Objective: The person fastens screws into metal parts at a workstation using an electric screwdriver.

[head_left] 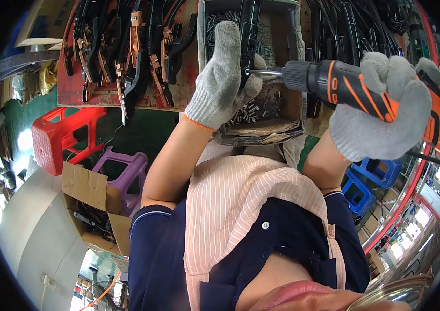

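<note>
In a grey knitted glove, my left hand [221, 78] is closed round a long black plastic handle [251, 31], held upright above a worn box [293, 26] of small metal screws [248, 111]. My right hand [385, 119], also gloved, grips an orange and black cordless drill [347, 88], its fingers over the body. The drill points left, and its bit [261, 72] meets the lower part of the black handle, between my left thumb and fingers. The exact contact spot is partly hidden by the glove.
Several black clamps with copper jaws [136, 39] lie on the red bench [69, 80] at left. Black handles and cables [341, 41] fill the right. Below stand a red stool [49, 140], a purple stool [126, 166], blue stools [357, 192] and an open carton [82, 186].
</note>
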The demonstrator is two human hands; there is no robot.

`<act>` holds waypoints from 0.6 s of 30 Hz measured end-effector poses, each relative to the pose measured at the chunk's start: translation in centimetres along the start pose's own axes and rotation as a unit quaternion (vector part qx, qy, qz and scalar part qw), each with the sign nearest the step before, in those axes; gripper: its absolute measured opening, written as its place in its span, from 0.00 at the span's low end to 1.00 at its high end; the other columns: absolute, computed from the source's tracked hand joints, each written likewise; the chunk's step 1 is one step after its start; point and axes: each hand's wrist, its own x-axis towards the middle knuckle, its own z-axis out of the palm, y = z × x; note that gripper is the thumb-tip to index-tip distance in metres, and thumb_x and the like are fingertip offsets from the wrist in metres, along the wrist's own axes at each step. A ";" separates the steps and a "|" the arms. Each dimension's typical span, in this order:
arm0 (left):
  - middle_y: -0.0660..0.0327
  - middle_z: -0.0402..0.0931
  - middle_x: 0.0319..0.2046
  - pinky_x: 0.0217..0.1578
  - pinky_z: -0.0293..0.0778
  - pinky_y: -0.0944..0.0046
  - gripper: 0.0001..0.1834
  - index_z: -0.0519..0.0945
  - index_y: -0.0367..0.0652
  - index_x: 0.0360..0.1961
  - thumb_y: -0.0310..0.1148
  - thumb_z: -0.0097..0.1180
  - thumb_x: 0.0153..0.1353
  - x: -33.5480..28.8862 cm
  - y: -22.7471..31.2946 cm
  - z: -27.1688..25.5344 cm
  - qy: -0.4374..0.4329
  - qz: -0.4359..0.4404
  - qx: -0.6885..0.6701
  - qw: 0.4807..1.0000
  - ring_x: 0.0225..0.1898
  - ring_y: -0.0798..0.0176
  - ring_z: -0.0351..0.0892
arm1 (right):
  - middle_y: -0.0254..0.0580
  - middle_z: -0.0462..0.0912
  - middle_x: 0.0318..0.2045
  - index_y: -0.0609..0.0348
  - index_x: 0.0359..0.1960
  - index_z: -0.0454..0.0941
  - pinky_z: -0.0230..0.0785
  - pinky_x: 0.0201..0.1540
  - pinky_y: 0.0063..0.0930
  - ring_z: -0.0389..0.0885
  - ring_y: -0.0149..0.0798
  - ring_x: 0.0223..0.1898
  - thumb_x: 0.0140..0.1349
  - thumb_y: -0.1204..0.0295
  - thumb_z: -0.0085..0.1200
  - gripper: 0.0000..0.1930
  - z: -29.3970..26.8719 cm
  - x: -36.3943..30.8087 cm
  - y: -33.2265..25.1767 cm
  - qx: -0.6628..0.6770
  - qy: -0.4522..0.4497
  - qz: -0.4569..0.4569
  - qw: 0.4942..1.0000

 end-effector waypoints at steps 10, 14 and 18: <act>0.61 0.73 0.27 0.20 0.68 0.75 0.40 0.76 0.40 0.34 0.73 0.42 0.58 -0.3 0.2 1.2 0.076 0.002 -0.025 0.997 0.23 0.71 0.69 | 0.41 0.70 0.26 0.63 0.54 0.67 0.70 0.29 0.31 0.70 0.36 0.23 0.67 0.69 0.44 0.17 2.2 -0.5 -0.3 -0.463 -0.087 -0.079 0.879; 0.60 0.73 0.23 0.19 0.67 0.76 0.43 0.75 0.38 0.28 0.76 0.40 0.56 0.0 -0.1 0.4 0.018 0.043 -0.032 0.998 0.20 0.70 0.67 | 0.41 0.69 0.29 0.59 0.52 0.66 0.68 0.31 0.30 0.68 0.36 0.27 0.66 0.68 0.45 0.15 1.9 -0.1 -0.3 0.045 -0.068 0.046 0.996; 0.63 0.71 0.20 0.16 0.64 0.76 0.37 0.76 0.39 0.30 0.70 0.46 0.60 -0.4 0.3 1.5 0.065 0.049 -0.053 0.995 0.16 0.72 0.66 | 0.42 0.71 0.31 0.61 0.41 0.72 0.68 0.30 0.30 0.69 0.36 0.26 0.64 0.69 0.47 0.09 1.0 0.3 -0.3 -0.071 -0.090 0.023 0.993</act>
